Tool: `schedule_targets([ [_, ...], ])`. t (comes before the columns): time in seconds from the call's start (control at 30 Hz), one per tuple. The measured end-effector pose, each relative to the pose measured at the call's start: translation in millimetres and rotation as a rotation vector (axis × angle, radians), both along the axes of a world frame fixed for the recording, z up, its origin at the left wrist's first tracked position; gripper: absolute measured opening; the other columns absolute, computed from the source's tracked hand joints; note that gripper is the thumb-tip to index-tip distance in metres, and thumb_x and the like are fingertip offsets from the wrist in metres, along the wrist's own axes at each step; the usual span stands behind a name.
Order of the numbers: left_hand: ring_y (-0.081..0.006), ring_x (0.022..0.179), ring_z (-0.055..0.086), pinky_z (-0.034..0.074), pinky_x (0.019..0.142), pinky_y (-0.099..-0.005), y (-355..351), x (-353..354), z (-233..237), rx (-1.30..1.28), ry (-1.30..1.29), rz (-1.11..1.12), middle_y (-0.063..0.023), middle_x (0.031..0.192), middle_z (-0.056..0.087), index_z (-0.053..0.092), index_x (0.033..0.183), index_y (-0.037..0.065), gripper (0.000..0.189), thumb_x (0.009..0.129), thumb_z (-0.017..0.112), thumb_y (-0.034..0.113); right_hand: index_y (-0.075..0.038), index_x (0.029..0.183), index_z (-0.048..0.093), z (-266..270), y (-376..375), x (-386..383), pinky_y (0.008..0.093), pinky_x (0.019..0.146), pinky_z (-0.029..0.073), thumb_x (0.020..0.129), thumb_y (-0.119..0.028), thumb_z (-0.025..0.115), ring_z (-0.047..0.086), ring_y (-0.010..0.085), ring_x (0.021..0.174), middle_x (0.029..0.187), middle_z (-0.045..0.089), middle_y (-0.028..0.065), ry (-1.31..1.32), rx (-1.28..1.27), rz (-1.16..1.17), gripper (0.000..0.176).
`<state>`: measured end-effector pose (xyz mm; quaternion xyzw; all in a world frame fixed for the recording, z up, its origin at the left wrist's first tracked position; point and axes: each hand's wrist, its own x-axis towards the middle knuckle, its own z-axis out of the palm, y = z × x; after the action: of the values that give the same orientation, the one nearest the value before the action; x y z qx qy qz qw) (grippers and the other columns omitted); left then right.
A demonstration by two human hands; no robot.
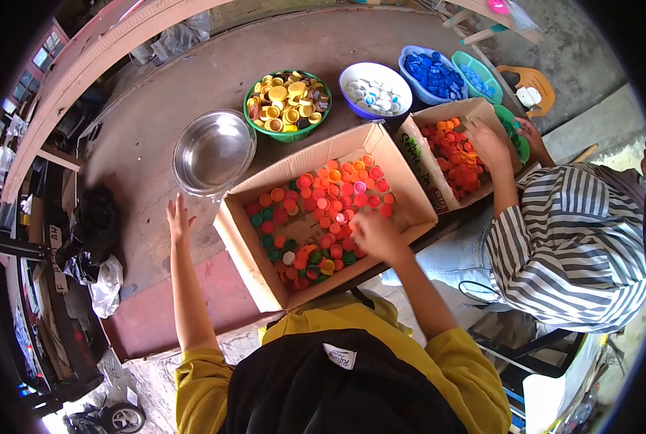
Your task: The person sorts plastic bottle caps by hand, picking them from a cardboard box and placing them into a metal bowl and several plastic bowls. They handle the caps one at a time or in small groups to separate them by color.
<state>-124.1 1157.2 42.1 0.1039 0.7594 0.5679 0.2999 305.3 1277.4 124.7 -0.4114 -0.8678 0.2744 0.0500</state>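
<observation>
A cardboard box (247,253) in front of me holds many plastic bottle caps (330,192), mostly red and orange, with several green ones at its left and lower parts. My right hand (378,236) is over the caps near the box's right side, fingers curled together and slightly blurred; whatever they hold is hidden. To the left of the box, my left hand (180,217) is held with fingers spread and nothing in it, close to the near rim of a shiny metal bowl (214,152). No caps show inside that bowl.
Behind the box stand a green basket (294,135) of yellow caps, a bowl (348,71) of white caps and basins (409,52) of blue caps. At right, a person in a striped shirt (554,239) reaches into a smaller box (438,201) of orange caps.
</observation>
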Motion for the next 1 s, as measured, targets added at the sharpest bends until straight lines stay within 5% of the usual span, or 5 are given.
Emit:
schedule_targets([
  [0.27, -0.0225, 0.104, 0.048, 0.045, 0.073, -0.0292, -50, 133, 80, 0.366, 0.336, 0.074, -0.0154, 0.129, 0.038, 0.032, 0.130, 0.005, 0.050, 0.087, 0.049, 0.026, -0.004, 0.077, 0.058, -33, 51, -27, 0.0412, 0.061, 0.049, 0.068, -0.016, 0.065, 0.060, 0.0307, 0.070, 0.078, 0.060, 0.0138, -0.198, 0.215, 0.267, 0.017],
  [0.47, -0.0133, 0.088, 0.048, 0.043, 0.072, -0.0257, -54, 234, 94, 0.617, 0.166, -0.195, -0.0103, 0.115, 0.045, 0.040, 0.114, 0.001, 0.035, 0.082, 0.052, 0.004, -0.004, 0.073, 0.059, -63, 48, -42, 0.0385, 0.061, 0.051, 0.067, -0.016, 0.067, 0.062, 0.0295, 0.072, 0.073, 0.061, 0.0123, -0.312, 0.362, 0.384, 0.015],
  [0.57, -0.0107, 0.081, 0.048, 0.042, 0.072, -0.0245, -55, 260, 91, 0.550, 0.077, -0.435, -0.0081, 0.105, 0.047, 0.040, 0.115, 0.000, 0.033, 0.084, 0.050, 0.003, -0.003, 0.071, 0.061, -48, 55, -34, 0.0352, 0.061, 0.050, 0.070, -0.013, 0.066, 0.062, 0.0253, 0.070, 0.074, 0.062, 0.0106, -0.243, 0.275, 0.298, 0.012],
  [0.67, -0.0102, 0.078, 0.051, 0.044, 0.067, -0.0220, -54, 263, 83, 0.378, 0.045, -0.614, -0.0079, 0.099, 0.052, 0.041, 0.116, 0.000, 0.033, 0.085, 0.051, 0.003, -0.003, 0.075, 0.064, -46, 62, -24, 0.0309, 0.062, 0.050, 0.072, -0.011, 0.066, 0.063, 0.0194, 0.068, 0.079, 0.064, 0.0094, 0.267, -0.160, 0.113, 0.008],
  [1.0, -0.0135, 0.081, 0.055, 0.052, 0.064, -0.0239, 12, 266, 131, 0.595, 0.227, -0.653, -0.0109, 0.105, 0.047, 0.047, 0.115, 0.002, 0.044, 0.075, 0.066, 0.005, 0.000, 0.094, 0.059, 58, 4, -31, 0.0206, 0.063, 0.047, 0.081, -0.002, 0.058, 0.056, 0.0057, 0.071, 0.081, 0.060, 0.0015, 0.898, -0.848, 0.071, 0.013],
])
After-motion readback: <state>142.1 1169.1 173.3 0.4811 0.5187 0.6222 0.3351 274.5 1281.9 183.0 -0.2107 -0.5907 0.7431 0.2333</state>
